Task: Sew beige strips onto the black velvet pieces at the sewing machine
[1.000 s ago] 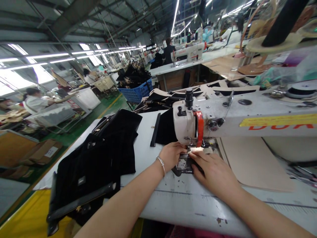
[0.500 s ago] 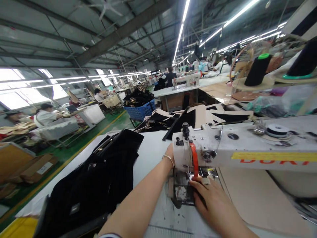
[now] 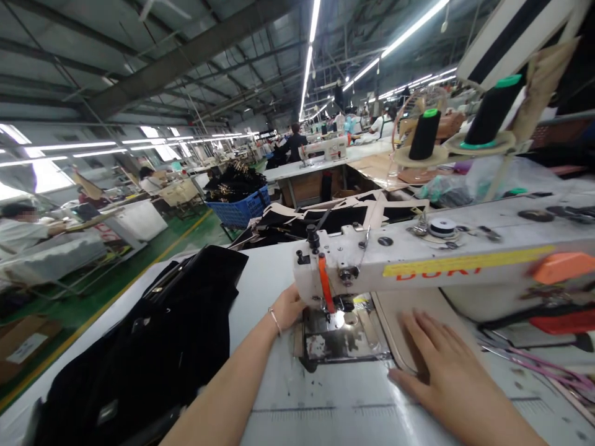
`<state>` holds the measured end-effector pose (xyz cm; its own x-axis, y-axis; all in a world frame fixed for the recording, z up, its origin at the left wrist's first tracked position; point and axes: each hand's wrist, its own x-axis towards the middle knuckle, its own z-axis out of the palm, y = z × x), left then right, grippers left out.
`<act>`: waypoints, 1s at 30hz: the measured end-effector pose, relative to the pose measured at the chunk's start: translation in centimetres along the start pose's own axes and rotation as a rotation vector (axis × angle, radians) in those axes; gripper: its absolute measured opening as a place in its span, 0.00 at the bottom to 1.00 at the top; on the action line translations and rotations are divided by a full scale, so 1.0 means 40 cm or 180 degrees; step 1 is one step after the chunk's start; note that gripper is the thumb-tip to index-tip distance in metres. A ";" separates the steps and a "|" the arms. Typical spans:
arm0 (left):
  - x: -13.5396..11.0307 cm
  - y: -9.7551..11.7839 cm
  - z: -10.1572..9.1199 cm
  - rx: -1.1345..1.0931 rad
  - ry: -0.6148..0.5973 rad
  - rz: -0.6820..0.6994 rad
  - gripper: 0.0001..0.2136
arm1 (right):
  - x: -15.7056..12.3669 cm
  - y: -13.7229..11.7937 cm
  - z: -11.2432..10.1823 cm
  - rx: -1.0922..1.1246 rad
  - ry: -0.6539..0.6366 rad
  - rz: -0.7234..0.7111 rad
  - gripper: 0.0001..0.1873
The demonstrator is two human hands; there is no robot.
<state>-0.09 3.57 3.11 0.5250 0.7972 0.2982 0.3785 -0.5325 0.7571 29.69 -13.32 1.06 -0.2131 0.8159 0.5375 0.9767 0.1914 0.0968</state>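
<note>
In the head view, my left hand (image 3: 287, 307) reaches to the left side of a white sewing machine's head (image 3: 309, 266). Its visible fingers are curled together, and their tips disappear behind the head, so what they grip is hidden. My right hand (image 3: 444, 356) is spread over a beige panel (image 3: 395, 319) with a stitched-looking edge, lying right of the needle area under the machine arm. The metal needle plate (image 3: 341, 344) lies bare between the hands. An orange strip (image 3: 326, 284) hangs on the front of the head.
Black fabric pieces (image 3: 153, 347) are piled on the table at left. Pink-handled scissors (image 3: 548, 365) lie at right. Black thread cones (image 3: 425, 135) stand behind the arm. Cut black-and-beige pieces (image 3: 320, 217) and a blue crate (image 3: 239, 209) are beyond. People work farther off.
My right hand has moved from beside the needle rightward onto the beige panel, its fingers spreading. My left hand stays by the machine head. The view has turned right.
</note>
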 end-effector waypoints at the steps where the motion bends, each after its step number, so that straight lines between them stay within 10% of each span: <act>1: -0.032 0.001 -0.001 -0.0034 -0.0066 -0.0033 0.16 | -0.020 0.023 0.000 -0.0123 -0.0014 -0.0009 0.46; 9: -0.178 0.022 0.016 0.0081 -0.0102 -0.0171 0.17 | -0.018 0.040 -0.032 -0.0019 -0.0280 -0.0257 0.23; 19: -0.239 0.042 0.034 0.0071 0.0057 -0.0240 0.16 | -0.005 -0.019 -0.022 -0.0459 -0.0276 -0.0099 0.24; 24: -0.266 0.055 0.034 0.0107 0.0095 -0.0263 0.16 | 0.007 0.049 -0.017 -0.0336 -0.0386 -0.0275 0.23; 30: -0.317 0.116 0.059 0.0229 0.0452 -0.0067 0.18 | -0.065 0.013 -0.184 -0.0049 0.0209 -0.0485 0.29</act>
<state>-3.19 -9.68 1.49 0.4052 0.8379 0.3657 0.4446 -0.5301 0.7221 30.94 -19.36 5.88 -0.3571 0.7406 0.5692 0.9336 0.3012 0.1939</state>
